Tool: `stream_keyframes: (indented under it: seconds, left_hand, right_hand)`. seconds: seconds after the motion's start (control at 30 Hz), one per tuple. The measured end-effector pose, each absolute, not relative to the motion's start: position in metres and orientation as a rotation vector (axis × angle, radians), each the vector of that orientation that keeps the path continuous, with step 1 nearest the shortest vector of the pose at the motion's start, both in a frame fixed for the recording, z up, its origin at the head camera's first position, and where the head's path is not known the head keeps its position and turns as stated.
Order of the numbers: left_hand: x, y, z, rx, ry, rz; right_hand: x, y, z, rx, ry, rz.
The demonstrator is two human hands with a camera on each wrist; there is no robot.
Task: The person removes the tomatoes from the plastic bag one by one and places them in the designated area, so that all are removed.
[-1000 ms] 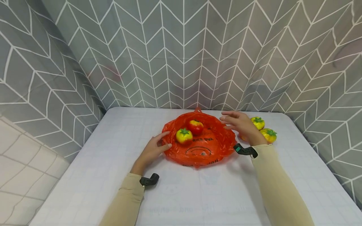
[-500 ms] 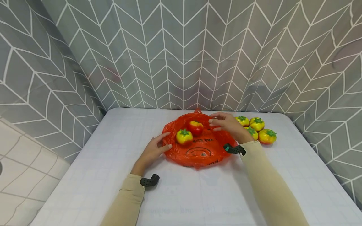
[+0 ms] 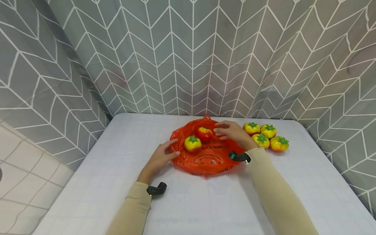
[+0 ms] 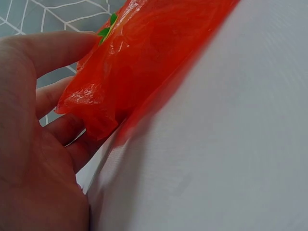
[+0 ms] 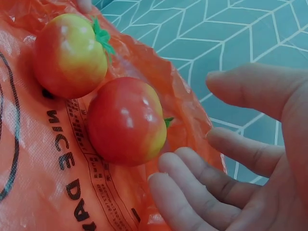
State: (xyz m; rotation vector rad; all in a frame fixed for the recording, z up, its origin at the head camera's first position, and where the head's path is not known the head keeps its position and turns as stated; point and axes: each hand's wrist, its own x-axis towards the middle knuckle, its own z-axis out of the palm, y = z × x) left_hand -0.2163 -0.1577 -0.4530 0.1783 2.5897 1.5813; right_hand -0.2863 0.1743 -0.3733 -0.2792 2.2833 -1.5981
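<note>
A red plastic bag lies spread open on the table, black print on its inside. Two glossy red-yellow tomato-like fruits sit in it: one shows its green leafy top upward, the other is tipped over beside it. At the bag's left rim, my left hand rests with thumb and fingers spread apart, touching the plastic; in the left wrist view some fingers pass behind the bag. My right hand hovers over the bag's right side, fingers loosely bent, holding nothing, close to the tipped fruit but apart from it.
Several more such fruits stand clustered on the white table, right of the bag and beyond my right wrist. A grey patterned curtain hangs behind the table and along its sides.
My right hand has moved left from beside the fruit cluster to over the bag, uncovering the cluster. The left hand stays at the bag's rim. Both fruits in the bag keep their places.
</note>
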Motion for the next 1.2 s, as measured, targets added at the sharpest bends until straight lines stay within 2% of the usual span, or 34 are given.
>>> stream_keyframes:
  seconds: [0.37, 0.9, 1.2]
  left_hand:
    - [-0.214, -0.157, -0.454, 0.161, 2.596, 1.553]
    - [-0.217, -0.157, -0.454, 0.172, 2.592, 1.574]
    - [-0.216, -0.158, -0.455, 0.159, 2.599, 1.551]
  right_hand:
    - [-0.287, 0.147, -0.375, -0.213, 2.456, -1.263]
    - [-0.298, 0.126, -0.379, -0.061, 2.433, -1.201]
    - [-0.294, 0.125, -0.381, -0.052, 2.469, -1.193]
